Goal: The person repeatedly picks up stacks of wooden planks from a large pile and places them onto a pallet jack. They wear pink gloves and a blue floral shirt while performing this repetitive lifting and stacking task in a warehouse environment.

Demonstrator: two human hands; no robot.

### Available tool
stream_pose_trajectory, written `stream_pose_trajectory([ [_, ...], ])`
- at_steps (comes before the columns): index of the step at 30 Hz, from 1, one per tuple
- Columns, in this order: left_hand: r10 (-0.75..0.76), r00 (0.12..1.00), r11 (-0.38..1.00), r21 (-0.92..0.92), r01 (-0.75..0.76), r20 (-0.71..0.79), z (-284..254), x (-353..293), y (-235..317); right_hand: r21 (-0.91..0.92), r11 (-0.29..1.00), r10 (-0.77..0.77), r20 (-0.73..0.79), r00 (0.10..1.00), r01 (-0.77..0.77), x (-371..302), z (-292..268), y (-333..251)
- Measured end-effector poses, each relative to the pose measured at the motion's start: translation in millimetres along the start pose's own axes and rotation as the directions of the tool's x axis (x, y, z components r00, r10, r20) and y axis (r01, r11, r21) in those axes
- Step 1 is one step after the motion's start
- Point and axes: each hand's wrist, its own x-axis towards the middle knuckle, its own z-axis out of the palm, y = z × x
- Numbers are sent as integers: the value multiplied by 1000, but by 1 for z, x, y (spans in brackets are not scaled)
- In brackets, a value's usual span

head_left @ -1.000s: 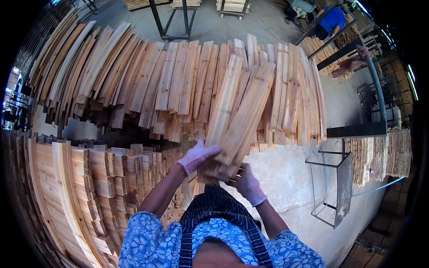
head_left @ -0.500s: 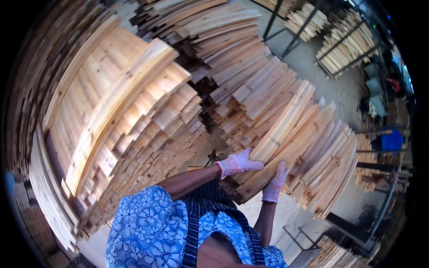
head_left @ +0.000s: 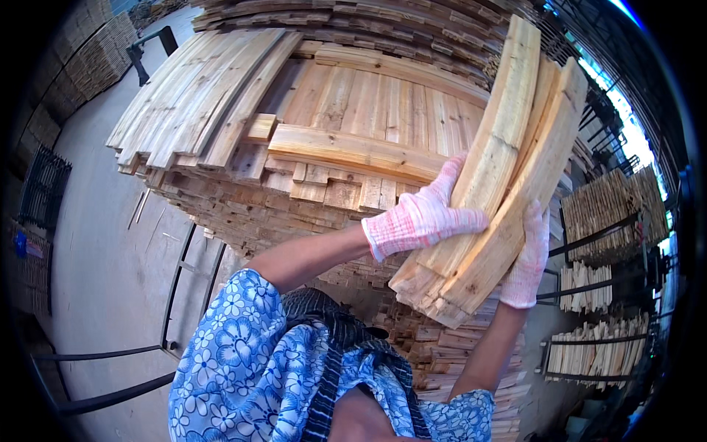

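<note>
A small bundle of wooden boards (head_left: pixel 498 158) is clasped between my two gloved hands, tilted with its far ends leaning up and right. My left hand (head_left: pixel 431 217), in a pink-and-white knit glove, grips the bundle's left side with the thumb along it. On the right side, my right hand (head_left: pixel 526 254) presses against the boards, its fingers partly hidden. Just beyond and left is a large board stack (head_left: pixel 353 99). Across its near side lies a single crosswise board (head_left: pixel 353 152), and a row of boards (head_left: pixel 199 92) covers the stack's left part.
Another crosswise board (head_left: pixel 401 72) lies along the far side of the stack, with more piled timber (head_left: pixel 383 26) behind. Metal frame rails (head_left: pixel 118 394) stand at lower left. Racks of short boards (head_left: pixel 596 350) are at right. Loose boards (head_left: pixel 471 361) lie below my hands.
My view has turned left, from the slanting board pile to the large stack. Both hands have lifted the boards off that pile and carried them beside the stack.
</note>
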Motion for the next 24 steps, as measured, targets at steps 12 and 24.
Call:
stream_pose_trajectory([
  [12,-189,736,700,436,565,-650,-154,-44,102,-928,250,187,326,927,276,137,116,10],
  [24,-53,659,-114,660,742,-750,-238,-100,76,-959,92,348,282,894,267,204,158,34],
])
